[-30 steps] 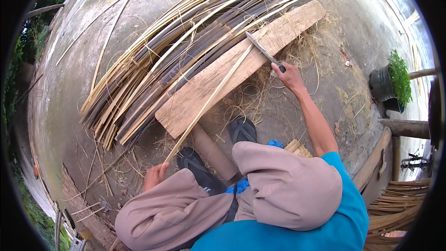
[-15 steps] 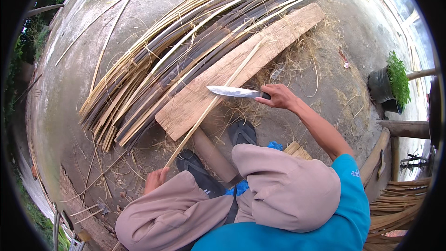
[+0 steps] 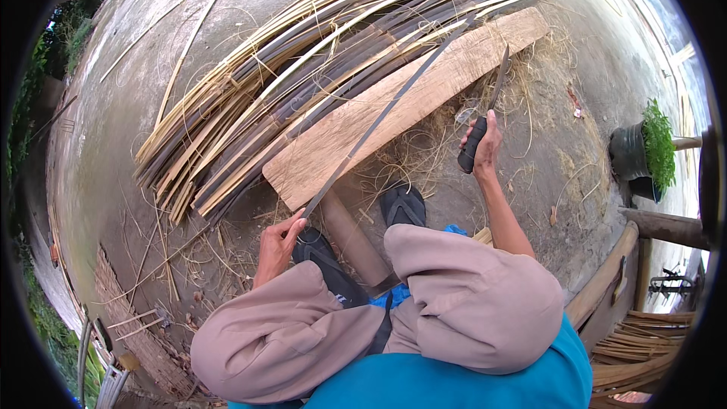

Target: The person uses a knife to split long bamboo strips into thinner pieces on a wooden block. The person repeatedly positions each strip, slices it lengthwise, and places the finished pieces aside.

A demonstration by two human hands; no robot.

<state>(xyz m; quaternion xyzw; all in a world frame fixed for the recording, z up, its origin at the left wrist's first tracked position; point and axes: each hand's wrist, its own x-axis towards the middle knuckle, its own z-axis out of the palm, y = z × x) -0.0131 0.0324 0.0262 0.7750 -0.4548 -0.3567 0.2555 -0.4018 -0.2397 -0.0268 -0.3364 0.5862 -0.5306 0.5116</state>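
Observation:
Pinched between thumb and fingers, one end of a long dark bamboo strip [image 3: 369, 133] is in my left hand [image 3: 277, 246], near my left knee. The strip slants away over a pale wooden board [image 3: 447, 83] toward the far right. My right hand [image 3: 488, 144] is closed around the black handle of a knife [image 3: 498, 83]. Its blade points away from me, right of the board and apart from the strip. Beyond the board lies a large bundle of split bamboo strips [image 3: 303, 83], some dark-skinned, some pale.
A wooden post [image 3: 354, 238] runs under the board between my sandalled feet [image 3: 401, 204]. Thin shavings [image 3: 424, 163] litter the concrete around it. At the right stand a potted green plant [image 3: 657, 151] and wooden beams [image 3: 606, 273]; more strips [image 3: 644, 344] lie below them.
The knife has left the strip and swung from pointing left to pointing away. My left hand has risen forward, and the strip now shows its dark side instead of its pale one.

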